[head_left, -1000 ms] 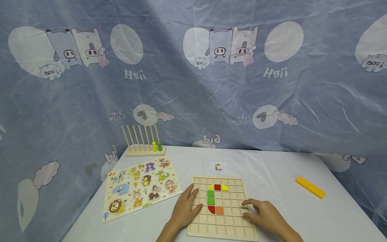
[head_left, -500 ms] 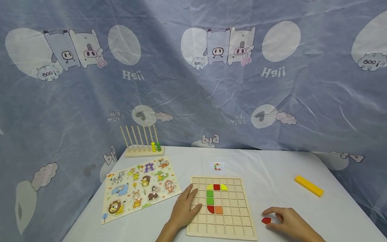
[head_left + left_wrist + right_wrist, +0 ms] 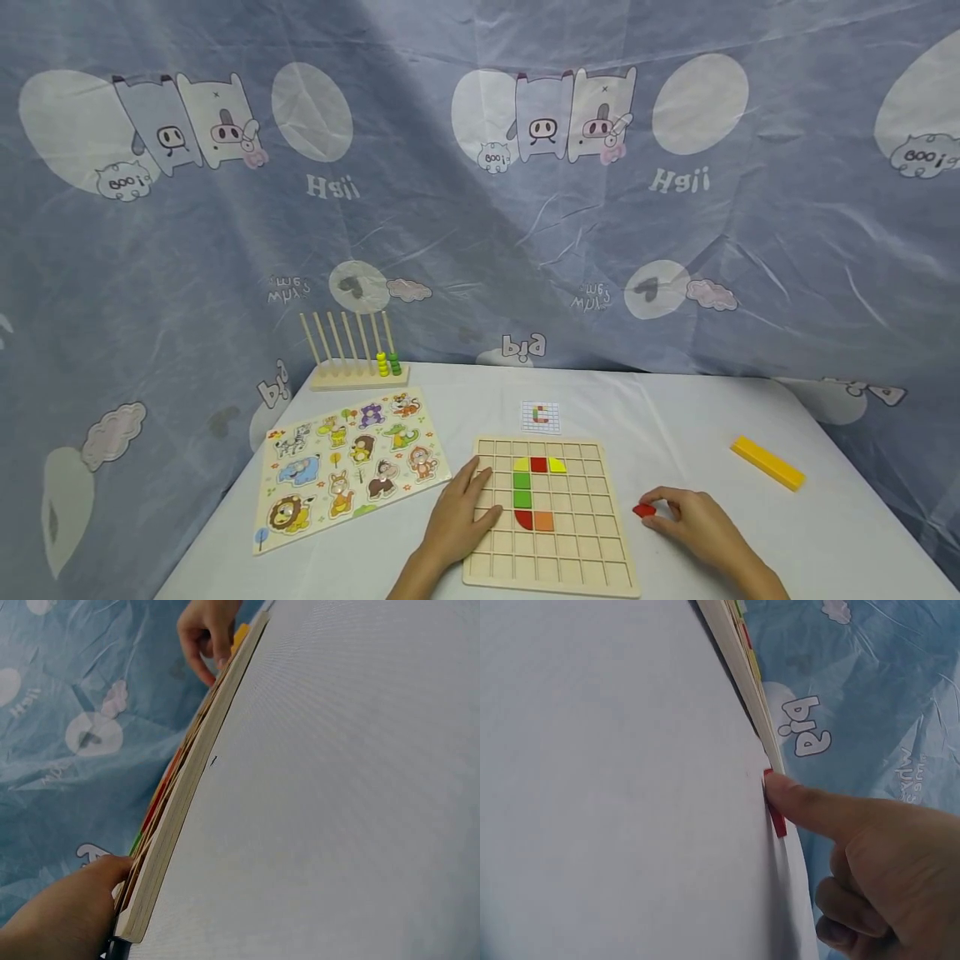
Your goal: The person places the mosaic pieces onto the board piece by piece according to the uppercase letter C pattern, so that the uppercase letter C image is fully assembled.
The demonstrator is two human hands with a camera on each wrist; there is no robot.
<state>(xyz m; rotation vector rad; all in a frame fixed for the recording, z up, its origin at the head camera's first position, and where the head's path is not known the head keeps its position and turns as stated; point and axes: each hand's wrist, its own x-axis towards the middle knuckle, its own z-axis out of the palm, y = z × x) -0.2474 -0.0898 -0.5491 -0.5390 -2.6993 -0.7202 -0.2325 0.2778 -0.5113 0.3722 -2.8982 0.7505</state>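
Your right hand (image 3: 693, 521) has a small red tile (image 3: 643, 510) under its fingertips, flat on the tabletop just off the right edge of the wooden grid board (image 3: 551, 517). In the right wrist view it looks more like one straight finger (image 3: 810, 806) pressing the tile down than a real pinch, with the other fingers curled back and holding nothing. Your left hand (image 3: 457, 517) lies flat with relaxed fingers on the board's left edge, steadying it.

On the board, yellow, red, green and orange tiles sit in a C shape like the one on the pattern card (image 3: 541, 417) just behind the board's far edge.

What could bite you, I'd guess: the tile is thin and lies flat on a smooth cloth, so a one-finger push may just skid it against the board's raised edge, or flip it. And if the left hand lifts, a bump could jog the board and shake the seated tiles loose.
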